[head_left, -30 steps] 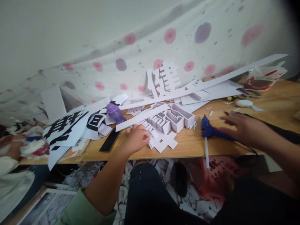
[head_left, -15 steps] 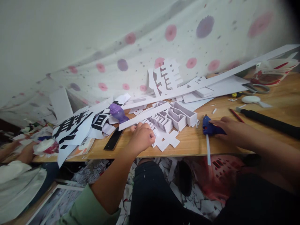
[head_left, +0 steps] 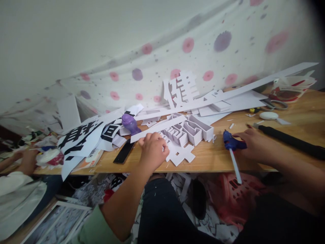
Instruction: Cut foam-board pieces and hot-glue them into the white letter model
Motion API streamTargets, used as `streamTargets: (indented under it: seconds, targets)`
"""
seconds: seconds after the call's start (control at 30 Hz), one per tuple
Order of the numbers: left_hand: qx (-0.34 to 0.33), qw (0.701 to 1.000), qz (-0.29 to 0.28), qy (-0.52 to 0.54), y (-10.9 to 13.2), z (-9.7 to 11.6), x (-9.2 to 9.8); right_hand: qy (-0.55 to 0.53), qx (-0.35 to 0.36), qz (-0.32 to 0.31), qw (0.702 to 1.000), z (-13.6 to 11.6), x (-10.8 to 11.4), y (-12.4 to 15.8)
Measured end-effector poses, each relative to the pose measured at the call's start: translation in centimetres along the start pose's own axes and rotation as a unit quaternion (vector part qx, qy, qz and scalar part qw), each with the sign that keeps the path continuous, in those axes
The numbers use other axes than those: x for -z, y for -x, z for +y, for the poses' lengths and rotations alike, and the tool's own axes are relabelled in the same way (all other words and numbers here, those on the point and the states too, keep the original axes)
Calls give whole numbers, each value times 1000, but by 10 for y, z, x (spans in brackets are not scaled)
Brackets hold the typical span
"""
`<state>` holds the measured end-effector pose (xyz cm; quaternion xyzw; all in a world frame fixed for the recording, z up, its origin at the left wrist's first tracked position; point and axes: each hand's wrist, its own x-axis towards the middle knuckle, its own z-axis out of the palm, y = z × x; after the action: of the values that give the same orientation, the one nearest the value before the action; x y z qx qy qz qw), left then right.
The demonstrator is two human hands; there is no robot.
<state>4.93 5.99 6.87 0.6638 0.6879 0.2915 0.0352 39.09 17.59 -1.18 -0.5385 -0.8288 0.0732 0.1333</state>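
A white foam-board character (head_left: pixel 196 130) lies on the table, with thin upright walls along its right part and a flat part in front. My left hand (head_left: pixel 153 150) is curled at its left edge with the fingertips on it, partly hiding that side. One long white strip (head_left: pixel 162 127) lies slanted across the top of the character, its left end near my left fingers. To the right, my right hand (head_left: pixel 256 144) grips a blue hot glue gun (head_left: pixel 232 140) just above the table. From the gun a whitish glue stick (head_left: pixel 235 166) hangs past the table's front edge.
A purple bottle (head_left: pixel 130 124) and a black phone (head_left: pixel 124 151) lie left of the character. Behind stands a cut-out character (head_left: pixel 181 89). Scissors (head_left: pixel 278 105), a black rod-like tool (head_left: pixel 291 139) and a plastic tub (head_left: pixel 291 88) are right. Another person's hand (head_left: pixel 27 161) is far left.
The view has shifted slightly. My left fingers have loosened and risen a little at the character's edge. The glue gun has tilted, its stick swinging to the right.
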Motion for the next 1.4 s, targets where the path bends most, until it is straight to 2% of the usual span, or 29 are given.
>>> streamTargets:
  seconds: [0.03,0.1,0.17,0.2,0.23,0.27,0.3,0.33,0.37,0.4,0.5,0.57,0.73,0.83,0.93,1.03,1.4]
  targets:
    - [46,990,57,124,6,2,-1,-9,-4,14,1000,0,4,2]
    - [140,899,155,386,20,6,-9,-21,-19,51,998,-3,14,8]
    - [182,837,180,484,34,13,-24,-118,-62,93,987,-13,23,18]
    - [203,808,178,524,41,17,-33,-210,-87,107,968,-21,26,25]
    - [220,780,172,560,46,22,-40,-330,-109,110,931,-30,28,32]
    - [236,753,165,592,50,26,-47,-447,-114,98,882,-41,29,38]
    - [249,729,155,619,52,30,-51,-536,-112,93,832,-51,27,45]
    - [259,708,147,640,53,33,-54,-592,-96,79,796,-61,24,51]
    - [268,691,140,657,53,36,-56,-627,-76,59,773,-70,20,57]
    - [275,678,134,668,53,38,-56,-643,-53,35,763,-78,16,61]
    - [295,644,121,695,52,43,-55,-631,11,-41,775,-95,5,71]
    - [307,622,117,711,53,46,-54,-608,35,-65,790,-103,3,75]
    - [318,580,99,744,60,54,-56,-550,28,-43,833,-114,13,77]
    - [335,551,80,760,65,58,-56,-531,-1,-27,847,-116,16,76]
    - [348,531,56,771,67,60,-56,-498,5,-22,867,-115,16,75]
    - [350,518,41,779,69,62,-55,-468,25,-22,883,-113,12,74]
    - [332,503,9,798,73,63,-57,-456,77,18,887,-116,10,70]
